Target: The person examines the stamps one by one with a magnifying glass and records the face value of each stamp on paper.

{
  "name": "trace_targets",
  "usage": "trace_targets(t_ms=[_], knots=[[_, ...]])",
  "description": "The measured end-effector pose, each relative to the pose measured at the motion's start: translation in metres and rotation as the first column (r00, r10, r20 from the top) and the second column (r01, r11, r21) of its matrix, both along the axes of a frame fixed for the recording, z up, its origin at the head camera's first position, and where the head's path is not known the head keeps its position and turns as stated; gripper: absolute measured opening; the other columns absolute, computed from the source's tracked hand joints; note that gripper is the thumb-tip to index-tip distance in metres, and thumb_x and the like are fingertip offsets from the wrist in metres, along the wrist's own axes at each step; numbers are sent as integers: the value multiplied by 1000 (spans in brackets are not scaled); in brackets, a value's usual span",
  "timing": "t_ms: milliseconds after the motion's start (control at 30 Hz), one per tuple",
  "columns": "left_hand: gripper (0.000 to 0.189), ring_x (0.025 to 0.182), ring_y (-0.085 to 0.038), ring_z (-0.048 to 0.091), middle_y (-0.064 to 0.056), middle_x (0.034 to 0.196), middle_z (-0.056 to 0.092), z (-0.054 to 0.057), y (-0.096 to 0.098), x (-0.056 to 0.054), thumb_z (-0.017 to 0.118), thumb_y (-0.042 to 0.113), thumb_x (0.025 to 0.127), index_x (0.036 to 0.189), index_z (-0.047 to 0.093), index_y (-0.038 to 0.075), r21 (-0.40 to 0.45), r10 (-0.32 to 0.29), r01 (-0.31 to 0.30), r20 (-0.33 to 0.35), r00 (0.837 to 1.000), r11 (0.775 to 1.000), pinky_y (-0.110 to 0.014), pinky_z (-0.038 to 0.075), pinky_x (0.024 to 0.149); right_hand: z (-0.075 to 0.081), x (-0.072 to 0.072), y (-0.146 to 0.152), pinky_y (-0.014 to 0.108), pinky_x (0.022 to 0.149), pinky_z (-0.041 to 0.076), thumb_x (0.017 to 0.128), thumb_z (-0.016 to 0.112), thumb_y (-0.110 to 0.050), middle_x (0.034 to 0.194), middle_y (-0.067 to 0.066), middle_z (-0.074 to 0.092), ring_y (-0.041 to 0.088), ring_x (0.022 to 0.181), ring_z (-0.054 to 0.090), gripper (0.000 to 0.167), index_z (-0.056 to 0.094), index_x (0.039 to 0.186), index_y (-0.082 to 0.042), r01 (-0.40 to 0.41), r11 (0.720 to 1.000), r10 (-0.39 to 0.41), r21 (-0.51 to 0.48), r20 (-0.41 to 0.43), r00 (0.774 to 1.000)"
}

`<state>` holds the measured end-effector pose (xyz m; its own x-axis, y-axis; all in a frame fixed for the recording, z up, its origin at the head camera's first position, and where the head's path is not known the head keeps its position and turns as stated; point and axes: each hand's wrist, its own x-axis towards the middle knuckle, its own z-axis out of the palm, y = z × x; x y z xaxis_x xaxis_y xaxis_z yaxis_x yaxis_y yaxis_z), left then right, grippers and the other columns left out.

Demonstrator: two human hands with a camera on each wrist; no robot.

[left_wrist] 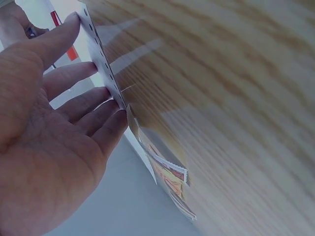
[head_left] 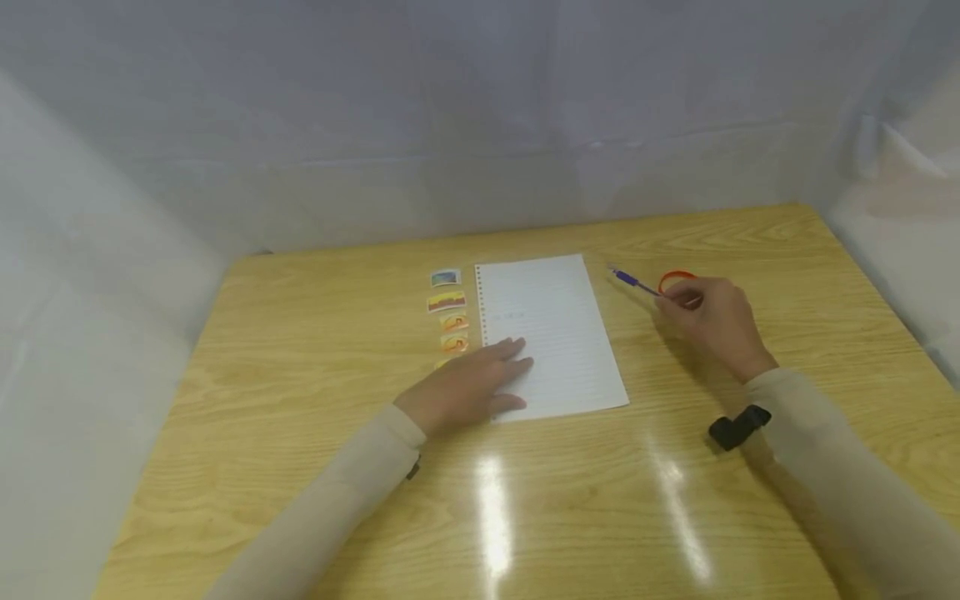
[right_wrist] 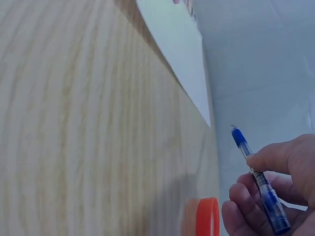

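A sheet of lined paper (head_left: pixel 562 333) with punched holes along its left edge lies on the table. Straight fingers of my left hand (head_left: pixel 472 383) rest on the lower left part of the sheet. My right hand (head_left: pixel 712 321) pinches a blue pen (right_wrist: pixel 263 189) between thumb and fingers, above the table to the right of the paper. The pen's tip points toward the paper's far right corner. Just beyond the right hand is a red ring-shaped item (head_left: pixel 677 275), perhaps a roll of tape; the hand hides part of it.
Left of the paper, several small stamps stand in a column, among them a blue-green stamp (head_left: pixel 446 278) and a yellow and red stamp (head_left: pixel 447 302). My left hand partly covers the lowest. The wooden table (head_left: pixel 315 358) ends at a pale sheet (head_left: pixel 480 108) behind.
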<state>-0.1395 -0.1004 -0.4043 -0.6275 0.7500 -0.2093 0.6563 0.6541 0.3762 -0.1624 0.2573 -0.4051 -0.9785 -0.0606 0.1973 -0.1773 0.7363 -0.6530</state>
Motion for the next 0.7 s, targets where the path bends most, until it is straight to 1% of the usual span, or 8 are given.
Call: trace_targets(t_ms=[167, 333, 533, 700], knots=[[62, 153, -29, 22, -14, 165, 24, 0, 0, 0, 55, 40, 105, 155, 40, 8, 4, 1, -1, 6, 1000, 1000, -40, 22, 124, 5, -4, -5, 15, 59, 48, 95, 72, -17, 98, 19, 73, 27, 81, 66, 21, 76, 102, 3, 14, 999, -14, -33, -14, 1000], [62, 153, -29, 22, -14, 164, 24, 0, 0, 0, 56, 40, 104, 154, 40, 7, 6, -1, 1, 1, 1000, 1000, -40, 22, 124, 11, -6, -9, 16, 59, 49, 95, 72, -18, 95, 16, 73, 22, 79, 64, 18, 75, 100, 0, 12, 998, -13, -62, -14, 1000], [61, 153, -28, 21, -14, 165, 24, 0, 0, 1, 55, 40, 104, 155, 40, 8, 7, 1, -1, 1, 1000, 1000, -40, 21, 124, 16, -11, -13, 18, 53, 50, 94, 74, -19, 88, 15, 73, 13, 67, 62, 19, 76, 100, -1, 17, 991, -18, -133, -3, 1000], [61, 153, -29, 21, -14, 165, 24, 0, 1, 1, 55, 39, 105, 155, 40, 8, 5, 1, -1, 0, 1000, 1000, -40, 21, 124, 21, -16, -17, 21, 50, 49, 94, 74, -22, 82, 18, 71, 16, 62, 62, 21, 75, 100, -2, 25, 982, -21, -187, 21, 1000]])
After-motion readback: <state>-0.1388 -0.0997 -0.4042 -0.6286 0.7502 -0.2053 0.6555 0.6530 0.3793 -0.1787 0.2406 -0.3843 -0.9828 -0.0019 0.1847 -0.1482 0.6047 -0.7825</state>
